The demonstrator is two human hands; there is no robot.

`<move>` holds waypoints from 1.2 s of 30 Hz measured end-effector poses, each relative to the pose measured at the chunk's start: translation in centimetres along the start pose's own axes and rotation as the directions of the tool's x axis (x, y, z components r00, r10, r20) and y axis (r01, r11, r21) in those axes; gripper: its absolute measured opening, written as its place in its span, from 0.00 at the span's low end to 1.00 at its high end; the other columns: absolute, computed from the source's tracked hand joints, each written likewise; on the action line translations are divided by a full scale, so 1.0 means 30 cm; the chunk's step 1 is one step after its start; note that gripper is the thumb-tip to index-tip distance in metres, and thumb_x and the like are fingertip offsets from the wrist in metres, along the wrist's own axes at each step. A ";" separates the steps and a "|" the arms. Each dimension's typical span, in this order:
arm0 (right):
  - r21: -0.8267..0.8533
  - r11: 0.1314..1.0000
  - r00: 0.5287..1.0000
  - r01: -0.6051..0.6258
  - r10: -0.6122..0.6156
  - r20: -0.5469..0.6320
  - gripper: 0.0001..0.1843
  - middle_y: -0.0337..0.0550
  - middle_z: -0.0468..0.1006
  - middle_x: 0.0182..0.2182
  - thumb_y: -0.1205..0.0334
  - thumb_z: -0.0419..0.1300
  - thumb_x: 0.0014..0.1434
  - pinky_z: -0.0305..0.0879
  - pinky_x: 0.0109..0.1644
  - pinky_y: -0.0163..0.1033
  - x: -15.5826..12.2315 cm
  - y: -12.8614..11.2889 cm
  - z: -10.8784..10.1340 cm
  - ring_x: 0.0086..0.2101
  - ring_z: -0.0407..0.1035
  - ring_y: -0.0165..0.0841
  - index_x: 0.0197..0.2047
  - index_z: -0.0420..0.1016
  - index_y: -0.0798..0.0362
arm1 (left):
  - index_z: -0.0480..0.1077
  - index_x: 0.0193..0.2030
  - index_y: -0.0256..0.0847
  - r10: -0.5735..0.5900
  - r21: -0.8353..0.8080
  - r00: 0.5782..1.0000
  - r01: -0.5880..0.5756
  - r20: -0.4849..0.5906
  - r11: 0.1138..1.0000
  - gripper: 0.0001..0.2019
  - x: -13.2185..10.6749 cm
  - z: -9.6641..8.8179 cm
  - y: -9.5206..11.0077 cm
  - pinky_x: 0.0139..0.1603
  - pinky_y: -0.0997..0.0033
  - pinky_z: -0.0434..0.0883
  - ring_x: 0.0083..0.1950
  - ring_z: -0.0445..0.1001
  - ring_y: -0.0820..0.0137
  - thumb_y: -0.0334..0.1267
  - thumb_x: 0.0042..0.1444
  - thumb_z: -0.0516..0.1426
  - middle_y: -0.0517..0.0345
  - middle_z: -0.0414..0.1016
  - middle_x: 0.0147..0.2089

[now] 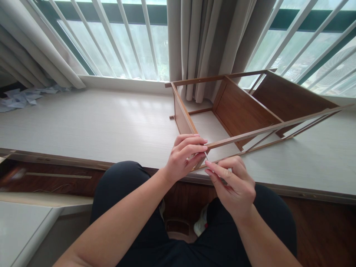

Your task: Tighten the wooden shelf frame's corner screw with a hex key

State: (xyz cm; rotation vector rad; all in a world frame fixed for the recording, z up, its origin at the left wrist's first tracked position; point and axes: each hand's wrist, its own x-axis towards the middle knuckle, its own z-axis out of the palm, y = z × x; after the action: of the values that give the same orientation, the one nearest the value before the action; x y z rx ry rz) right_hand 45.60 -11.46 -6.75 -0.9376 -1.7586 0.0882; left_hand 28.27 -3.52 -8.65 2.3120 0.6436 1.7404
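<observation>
A brown wooden shelf unit (247, 107) lies on its side on the white window ledge, its near corner pointing toward me. My left hand (185, 155) is closed at that corner, fingers pressed together against the end of the frame. A thin, pale metal rod (206, 156) runs between my two hands. Its lower end is pinched between the thumb and forefinger of my right hand (232, 183); its upper end meets my left fingertips at the frame. Whether the rod is bent, like a hex key, cannot be made out.
The white ledge (111, 122) spans my front, its edge just beyond my knees. Crumpled white paper or plastic (22, 98) lies at far left. Grey curtains (203, 48) and barred windows (111, 37) stand behind. A white cabinet corner (25, 230) is at lower left.
</observation>
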 end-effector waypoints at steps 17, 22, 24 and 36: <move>0.165 0.983 0.997 -0.076 0.072 0.031 0.19 0.42 0.81 0.34 0.75 0.69 0.59 0.72 0.38 0.43 -0.011 0.014 0.016 0.35 0.72 0.35 0.50 0.82 0.47 | 0.75 0.48 0.44 0.006 -0.012 1.000 -0.006 -0.003 1.000 0.11 0.001 -0.003 0.003 0.59 0.55 0.76 0.58 0.76 0.63 0.31 0.60 0.65 0.51 0.82 0.51; 0.306 0.912 0.960 -0.274 0.277 0.033 0.16 0.40 0.79 0.32 0.68 0.73 0.58 0.72 0.39 0.43 -0.030 0.010 0.028 0.33 0.72 0.34 0.50 0.83 0.46 | 0.75 0.48 0.45 -0.012 -0.013 1.000 0.012 -0.004 1.000 0.09 -0.001 -0.001 0.004 0.59 0.56 0.76 0.58 0.76 0.64 0.32 0.61 0.64 0.52 0.82 0.52; 0.353 0.878 0.943 -0.323 0.331 0.038 0.16 0.39 0.78 0.31 0.65 0.74 0.57 0.72 0.38 0.42 -0.038 0.009 0.034 0.32 0.72 0.34 0.49 0.84 0.46 | 0.75 0.48 0.45 -0.016 -0.015 1.000 0.016 -0.007 1.000 0.09 -0.002 0.000 0.004 0.59 0.56 0.76 0.58 0.76 0.64 0.33 0.62 0.64 0.53 0.82 0.52; 0.353 0.899 0.965 -0.261 0.254 0.067 0.22 0.41 0.79 0.35 0.71 0.72 0.58 0.75 0.42 0.45 -0.049 0.020 0.039 0.37 0.73 0.36 0.53 0.82 0.44 | 0.75 0.47 0.44 -0.009 0.007 1.000 0.009 0.000 1.000 0.09 0.001 -0.003 0.007 0.59 0.55 0.77 0.57 0.76 0.64 0.30 0.61 0.65 0.52 0.83 0.51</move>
State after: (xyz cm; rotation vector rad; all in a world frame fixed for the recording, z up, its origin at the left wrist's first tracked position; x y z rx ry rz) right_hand 45.11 -11.52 -8.65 -0.8927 -1.5553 0.5747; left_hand 28.24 -3.71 -8.49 2.3098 0.6605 1.7373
